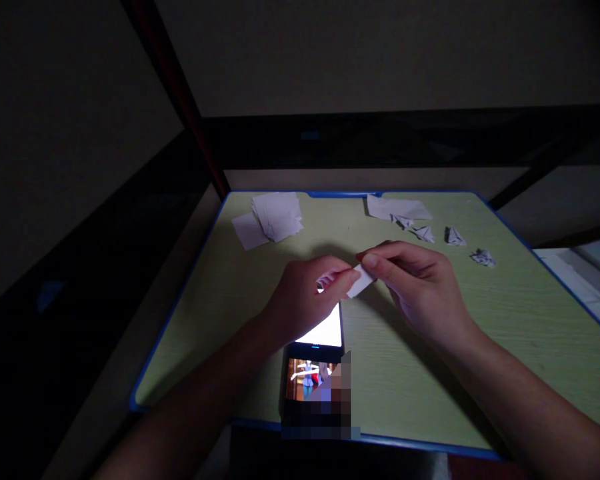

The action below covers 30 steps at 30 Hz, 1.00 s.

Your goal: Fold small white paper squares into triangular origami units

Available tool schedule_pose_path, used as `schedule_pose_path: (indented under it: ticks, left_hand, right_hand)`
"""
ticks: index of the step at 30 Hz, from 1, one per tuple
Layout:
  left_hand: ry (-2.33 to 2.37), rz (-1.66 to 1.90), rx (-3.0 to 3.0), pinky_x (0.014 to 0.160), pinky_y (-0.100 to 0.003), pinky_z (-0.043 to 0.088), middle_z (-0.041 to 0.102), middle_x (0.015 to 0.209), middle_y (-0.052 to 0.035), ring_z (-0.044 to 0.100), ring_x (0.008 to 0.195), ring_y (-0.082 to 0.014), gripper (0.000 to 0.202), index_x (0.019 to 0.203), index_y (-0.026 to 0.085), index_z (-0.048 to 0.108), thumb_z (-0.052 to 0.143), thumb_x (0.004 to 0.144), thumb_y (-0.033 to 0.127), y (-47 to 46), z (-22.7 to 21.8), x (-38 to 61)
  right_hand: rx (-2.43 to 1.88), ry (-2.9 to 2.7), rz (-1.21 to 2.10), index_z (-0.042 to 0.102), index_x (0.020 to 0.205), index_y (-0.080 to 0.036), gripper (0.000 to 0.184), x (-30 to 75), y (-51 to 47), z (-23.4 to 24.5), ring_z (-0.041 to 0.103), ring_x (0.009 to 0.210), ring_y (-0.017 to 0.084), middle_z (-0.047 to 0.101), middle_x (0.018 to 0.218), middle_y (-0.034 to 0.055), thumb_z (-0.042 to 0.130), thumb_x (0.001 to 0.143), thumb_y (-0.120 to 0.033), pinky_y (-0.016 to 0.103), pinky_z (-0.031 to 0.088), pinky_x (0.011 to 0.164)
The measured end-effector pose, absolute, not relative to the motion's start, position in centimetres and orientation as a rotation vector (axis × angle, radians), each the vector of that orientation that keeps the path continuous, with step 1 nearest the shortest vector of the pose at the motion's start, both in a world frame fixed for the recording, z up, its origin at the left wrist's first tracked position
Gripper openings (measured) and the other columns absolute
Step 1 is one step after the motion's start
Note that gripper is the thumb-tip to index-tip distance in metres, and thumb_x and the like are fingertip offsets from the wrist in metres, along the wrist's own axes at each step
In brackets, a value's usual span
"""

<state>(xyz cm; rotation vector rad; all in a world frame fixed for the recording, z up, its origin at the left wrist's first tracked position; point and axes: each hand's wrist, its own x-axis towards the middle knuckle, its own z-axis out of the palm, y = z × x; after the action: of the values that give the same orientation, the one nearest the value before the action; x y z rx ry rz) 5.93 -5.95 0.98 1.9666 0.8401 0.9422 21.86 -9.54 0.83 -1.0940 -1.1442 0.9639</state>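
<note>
Both hands meet over the middle of a pale green table [480, 347] with a blue rim. My left hand [300, 300] and my right hand [420, 283] pinch the two ends of one small folded white paper [361, 280], held just above the tabletop. A lit phone [316, 363] lies flat under and just behind my left hand, near the front edge. A stack of white paper squares [275, 217] sits at the far left. Several small folded paper pieces [455, 237] lie at the far right.
A larger white sheet [397, 208] lies at the table's far edge. A dark red post [180, 93] rises at the back left corner, and dark rails run behind the table. The room is dim.
</note>
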Motion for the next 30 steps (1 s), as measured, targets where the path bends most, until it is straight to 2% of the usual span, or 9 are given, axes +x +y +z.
schedule_pose_path:
  ticks: [7, 13, 17, 22, 30]
  left_hand:
    - [0.854, 0.904, 2.005, 0.057, -0.019, 0.045, 0.068, 0.063, 0.0009, 0.062, 0.058, -0.0086, 0.015, 0.072, 0.015, 0.065, 0.056, 0.083, 0.019, -5.71, 1.09, 5.77]
    - [0.876, 0.963, 2.048, 0.057, -0.02, 0.044, 0.068, 0.065, 0.0008, 0.061, 0.059, -0.0087, 0.01, 0.075, 0.015, 0.065, 0.059, 0.082, 0.02, -5.61, 0.62, 5.83]
    - [0.797, 1.018, 1.814, 0.059, -0.02, 0.049, 0.067, 0.071, -0.0002, 0.064, 0.066, -0.0102, 0.004, 0.079, 0.015, 0.06, 0.06, 0.079, 0.019, -5.72, 0.73, 6.14]
    - [0.738, 0.982, 1.566, 0.057, -0.02, 0.052, 0.064, 0.069, 0.0001, 0.066, 0.063, -0.0114, 0.003, 0.077, 0.015, 0.055, 0.056, 0.08, 0.016, -5.64, 1.06, 6.26]
    - [0.907, 1.147, 1.838, 0.056, -0.018, 0.047, 0.06, 0.064, 0.0024, 0.059, 0.061, -0.0082, 0.006, 0.071, 0.016, 0.055, 0.055, 0.076, 0.013, -5.16, 0.5, 5.94]
  right_hand:
    - [-1.14, -1.202, 1.01, 0.07, 0.076, -0.022, 0.004, 22.04, -9.35, 0.89, 0.054, 0.061, 0.009, 0.065, 0.069, -0.0024, 0.069, 0.075, -0.025, 0.022, 0.041, 0.055]
    - [-1.206, -1.218, 0.987, 0.069, 0.071, -0.019, 0.006, 21.78, -9.49, 1.2, 0.053, 0.057, 0.008, 0.064, 0.063, -0.0024, 0.071, 0.073, -0.024, 0.022, 0.04, 0.052]
    - [-1.093, -1.123, 1.033, 0.069, 0.068, -0.021, 0.006, 21.74, -9.42, 0.8, 0.055, 0.058, 0.008, 0.066, 0.064, -0.0029, 0.071, 0.073, -0.024, 0.021, 0.041, 0.055]
    - [-1.044, -1.018, 1.028, 0.069, 0.071, -0.022, 0.004, 22.15, -9.03, 0.36, 0.053, 0.058, 0.008, 0.063, 0.064, -0.0031, 0.071, 0.074, -0.024, 0.022, 0.04, 0.057]
    - [-1.194, -1.233, 1.153, 0.064, 0.072, -0.017, 0.009, 21.81, -9.03, 0.78, 0.049, 0.057, 0.008, 0.058, 0.064, -0.0022, 0.07, 0.073, -0.024, 0.023, 0.037, 0.053]
